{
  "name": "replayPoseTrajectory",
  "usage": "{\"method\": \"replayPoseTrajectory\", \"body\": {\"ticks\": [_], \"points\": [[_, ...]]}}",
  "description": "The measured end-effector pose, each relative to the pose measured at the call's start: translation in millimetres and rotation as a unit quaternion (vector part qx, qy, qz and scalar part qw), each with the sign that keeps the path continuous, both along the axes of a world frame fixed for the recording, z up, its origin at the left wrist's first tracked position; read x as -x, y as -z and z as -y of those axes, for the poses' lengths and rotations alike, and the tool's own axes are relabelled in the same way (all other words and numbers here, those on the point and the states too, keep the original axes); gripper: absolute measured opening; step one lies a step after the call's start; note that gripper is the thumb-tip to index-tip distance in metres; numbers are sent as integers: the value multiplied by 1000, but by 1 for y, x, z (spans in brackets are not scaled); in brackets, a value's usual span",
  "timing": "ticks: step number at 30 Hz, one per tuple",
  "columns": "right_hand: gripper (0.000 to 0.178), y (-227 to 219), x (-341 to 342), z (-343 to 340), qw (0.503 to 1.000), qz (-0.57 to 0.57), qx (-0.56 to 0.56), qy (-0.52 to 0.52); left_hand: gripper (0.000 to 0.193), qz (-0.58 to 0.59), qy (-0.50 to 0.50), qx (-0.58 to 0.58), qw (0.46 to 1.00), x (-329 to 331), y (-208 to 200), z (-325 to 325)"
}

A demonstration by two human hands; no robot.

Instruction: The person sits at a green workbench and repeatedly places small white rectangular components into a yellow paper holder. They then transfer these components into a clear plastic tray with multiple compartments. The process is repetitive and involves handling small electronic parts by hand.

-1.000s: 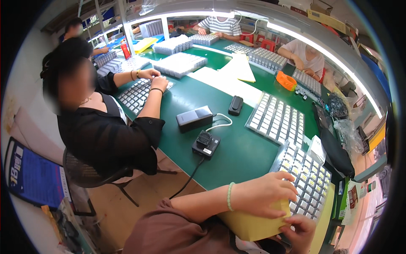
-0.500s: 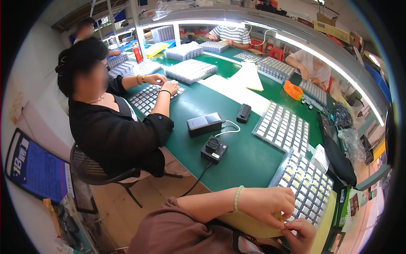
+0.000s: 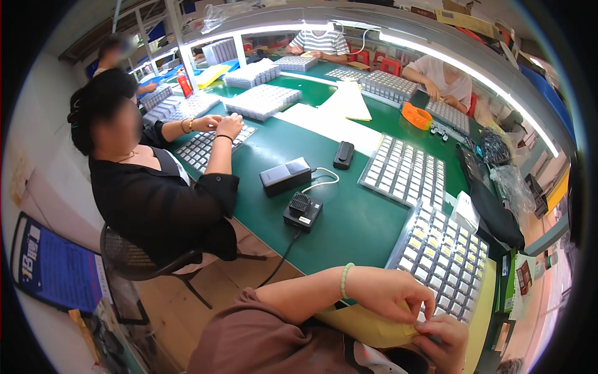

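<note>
My left hand [image 3: 389, 294], with a pale green bead bracelet [image 3: 346, 280] at its wrist, reaches in from the lower edge with bent fingers closed. Close against its fingertips, my right hand [image 3: 443, 340] is pinched too. Whatever is between the fingertips is too small to make out. A yellow sheet [image 3: 358, 323] lies beneath my left hand and runs up to the fingers. Just beyond my hands is a tray of small white square pieces [image 3: 445, 265] in rows; several pieces in its upper part carry yellow tops.
Another tray [image 3: 405, 168] of white pieces lies farther off. Left of it are a power bank [image 3: 285, 176], a small black device [image 3: 303, 210] with cables and a black case [image 3: 343, 155]. A co-worker [image 3: 162, 187] sits at left. An orange tape roll [image 3: 416, 116] stands beyond.
The whole scene has shifted slightly left and up in view. My left fingers have lifted a little off the yellow sheet; my right hand stays pinched beside them.
</note>
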State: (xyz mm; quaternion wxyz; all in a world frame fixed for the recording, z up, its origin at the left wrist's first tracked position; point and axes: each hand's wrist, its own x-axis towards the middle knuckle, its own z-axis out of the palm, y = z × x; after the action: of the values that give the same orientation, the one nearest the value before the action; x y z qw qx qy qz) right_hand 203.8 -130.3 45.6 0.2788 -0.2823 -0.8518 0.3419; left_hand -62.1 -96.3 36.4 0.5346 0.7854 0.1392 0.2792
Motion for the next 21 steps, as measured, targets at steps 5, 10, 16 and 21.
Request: {"method": "replayPoseTrajectory", "body": {"ticks": [5, 10, 16, 21], "points": [[32, -7, 1, 5, 998, 61, 12, 9, 23, -12, 30, 58, 998, -3, 4, 2], [33, -2, 6, -2, 998, 51, -41, 0, 30, -19, 17, 79, 997, 0, 9, 0], [31, 0, 14, 2, 992, 38, -110, 45, 35, 17, 21, 152, 988, 5, 16, -6], [27, 0, 15, 4, 990, 63, -122, 36, 34, 22, 22, 212, 977, 2, 25, -7]]}}
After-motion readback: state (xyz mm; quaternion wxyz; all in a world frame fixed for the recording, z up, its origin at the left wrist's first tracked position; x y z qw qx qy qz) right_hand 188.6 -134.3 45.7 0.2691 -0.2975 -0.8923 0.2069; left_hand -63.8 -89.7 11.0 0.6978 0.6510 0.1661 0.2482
